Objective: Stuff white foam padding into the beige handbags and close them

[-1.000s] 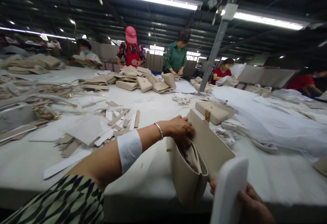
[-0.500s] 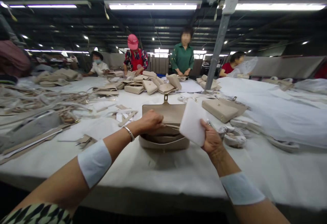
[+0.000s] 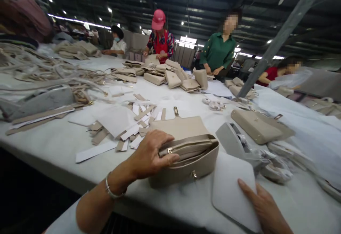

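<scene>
A beige handbag stands on the white-covered table, its flap folded back and its top facing me. Inside it I see a zipped divider and inner compartments. My left hand grips the bag's left end, thumb over the opening and fingers along the far side. To the right of the bag, my right hand holds a white rounded rectangular pad, thumb on its upper face and fingers behind. The pad is tilted low over the table, near the bag's right end.
Beige and white strips lie left of the bag. A grey tape dispenser and another beige bag are to the right. A pile of bags lies across the table, before co-workers. A slanted metal pole rises at right.
My right hand has lowered the white pad down and to the right. My left hand has moved from inside the bag to its left end. The view has tilted and the bag is turned.
</scene>
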Action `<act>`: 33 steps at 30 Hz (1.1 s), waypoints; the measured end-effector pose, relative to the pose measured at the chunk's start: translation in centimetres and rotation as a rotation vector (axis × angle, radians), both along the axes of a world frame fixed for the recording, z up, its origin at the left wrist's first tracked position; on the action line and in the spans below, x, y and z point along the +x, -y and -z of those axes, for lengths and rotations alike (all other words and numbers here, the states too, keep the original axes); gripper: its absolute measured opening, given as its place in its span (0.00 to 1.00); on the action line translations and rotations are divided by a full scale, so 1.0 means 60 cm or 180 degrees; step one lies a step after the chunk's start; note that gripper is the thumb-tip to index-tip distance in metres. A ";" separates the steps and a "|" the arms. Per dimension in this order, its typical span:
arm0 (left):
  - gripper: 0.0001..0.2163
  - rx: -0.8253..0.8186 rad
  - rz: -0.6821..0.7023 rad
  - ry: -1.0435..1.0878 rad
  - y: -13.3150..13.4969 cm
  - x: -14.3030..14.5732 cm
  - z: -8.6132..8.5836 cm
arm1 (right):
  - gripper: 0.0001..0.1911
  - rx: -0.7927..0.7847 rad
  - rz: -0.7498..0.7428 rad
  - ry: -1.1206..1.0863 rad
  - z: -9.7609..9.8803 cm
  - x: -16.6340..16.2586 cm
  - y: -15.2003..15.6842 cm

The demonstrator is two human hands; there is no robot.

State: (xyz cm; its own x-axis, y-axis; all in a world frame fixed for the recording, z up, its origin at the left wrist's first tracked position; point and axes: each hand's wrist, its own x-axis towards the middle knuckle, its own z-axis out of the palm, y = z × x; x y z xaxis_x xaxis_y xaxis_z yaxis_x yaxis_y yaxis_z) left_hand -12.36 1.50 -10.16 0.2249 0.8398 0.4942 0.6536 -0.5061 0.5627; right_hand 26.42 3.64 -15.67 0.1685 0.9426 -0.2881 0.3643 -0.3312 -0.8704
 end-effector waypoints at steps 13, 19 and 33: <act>0.28 0.0930 0.0124 0.0651 0.013 0.013 0.101 | 0.22 0.1081 -0.1078 0.3840 -0.092 -0.070 -0.039; 0.32 0.0557 0.0552 0.0396 -0.024 -0.021 0.059 | 0.10 0.3340 -0.1911 0.2153 -0.172 -0.236 -0.037; 0.11 -0.0329 -0.0028 0.2799 -0.026 0.017 0.063 | 0.10 0.1116 -0.3631 0.2884 -0.181 -0.375 -0.068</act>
